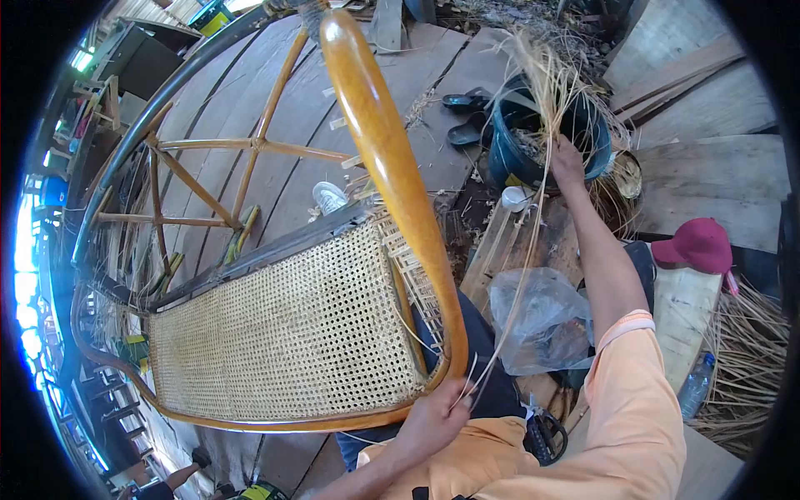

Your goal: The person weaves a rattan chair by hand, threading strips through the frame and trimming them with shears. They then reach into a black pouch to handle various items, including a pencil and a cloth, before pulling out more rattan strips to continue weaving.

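My right hand [568, 167] is closed around pale cane strands [546, 108] at the rim of a dark blue bucket [502, 146]. Their loose ends fan out above it. Long strands [522, 292] run down from there to my left hand [435, 423], which pinches their lower ends beside the corner of a wooden seat frame. Across that frame stretches a woven cane panel [283, 325] with an open hole pattern. At its right end, the weave is looser. A thick, glossy curved armrest [383, 158] rises from the same corner.
Right of the frame lie a clear plastic bag [533, 321], scissors [546, 437], a plastic bottle [697, 385] and a maroon cap [696, 246] on boards. Dark sandals [468, 131] sit left of the bucket. More cane [750, 358] lies at the far right. Another person's leg [185, 475] shows at lower left.
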Available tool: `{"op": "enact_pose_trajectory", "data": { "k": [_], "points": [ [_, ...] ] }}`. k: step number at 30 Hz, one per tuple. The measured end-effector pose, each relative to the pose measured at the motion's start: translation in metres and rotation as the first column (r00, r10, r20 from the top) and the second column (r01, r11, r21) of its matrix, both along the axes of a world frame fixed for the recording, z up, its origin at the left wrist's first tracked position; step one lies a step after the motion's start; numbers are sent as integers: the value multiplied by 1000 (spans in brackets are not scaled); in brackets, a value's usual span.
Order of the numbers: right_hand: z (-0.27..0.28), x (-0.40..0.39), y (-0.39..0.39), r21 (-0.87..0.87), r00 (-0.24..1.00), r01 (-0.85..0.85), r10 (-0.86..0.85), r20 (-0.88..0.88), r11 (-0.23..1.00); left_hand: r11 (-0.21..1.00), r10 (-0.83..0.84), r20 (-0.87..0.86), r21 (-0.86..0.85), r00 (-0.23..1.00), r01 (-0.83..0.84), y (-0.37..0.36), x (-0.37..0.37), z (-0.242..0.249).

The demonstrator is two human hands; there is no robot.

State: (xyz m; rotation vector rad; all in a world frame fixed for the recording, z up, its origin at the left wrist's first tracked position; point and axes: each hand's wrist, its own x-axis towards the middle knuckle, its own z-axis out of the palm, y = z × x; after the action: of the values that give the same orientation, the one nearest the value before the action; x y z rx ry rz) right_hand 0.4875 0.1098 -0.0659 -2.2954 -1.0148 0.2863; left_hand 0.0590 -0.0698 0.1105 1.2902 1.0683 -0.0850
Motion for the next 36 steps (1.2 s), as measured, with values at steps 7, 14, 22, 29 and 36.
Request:
{"op": "enact_pose_trajectory", "data": {
  "k": [7, 14, 22, 29, 36],
  "points": [
    [-14, 43, 19, -91, 990, 115, -107, 94, 989, 962, -154, -618, 85, 771, 260, -28, -126, 34],
    [6, 38, 11, -264, 990, -28, 63, 125, 964, 932, 300, -789, 363, 536, 12, -188, -358, 28],
    [127, -83, -136, 85, 889, 57, -12, -457, 995, 624, 486, -871, 292, 68, -725, -304, -397, 25],
    [148, -242, -266, -309, 419, -278, -174, -891, 909, 683, 682, -678, 458, 273, -568, -337, -444, -10],
    [147, -355, -263, 32, 129, -366, 84, -988, 930, 669, 741, -545, 648, 392, -364, -346, -500, -75]
  ]
}}
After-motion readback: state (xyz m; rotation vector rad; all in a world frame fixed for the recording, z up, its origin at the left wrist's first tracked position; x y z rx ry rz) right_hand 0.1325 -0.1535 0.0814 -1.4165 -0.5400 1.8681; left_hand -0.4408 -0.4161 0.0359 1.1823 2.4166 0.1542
